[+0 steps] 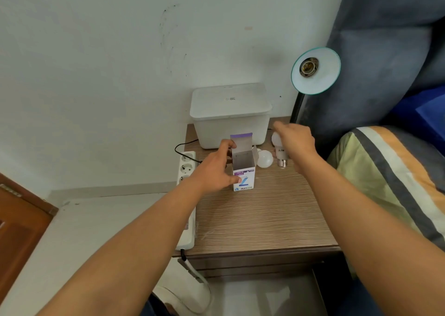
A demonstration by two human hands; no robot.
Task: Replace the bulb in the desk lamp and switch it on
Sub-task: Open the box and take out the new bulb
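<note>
The desk lamp's teal shade (320, 74) faces me at the back right on a black gooseneck (298, 107), and its socket (309, 67) is empty. My left hand (214, 171) grips an open white and purple bulb box (243, 168) that stands upright on the wooden bedside table (260, 217). Just behind the box lies a white bulb (265, 159). A second bulb (280, 153) lies beside it with its screw base towards me. Over this second bulb hovers my right hand (297, 141), fingers spread, holding nothing.
A white lidded container (231, 113) stands at the back of the table against the wall. A white power strip (186, 171) with a black cable runs along the table's left edge. A bed with a striped pillow (395, 171) and a grey headboard (375, 50) borders the right.
</note>
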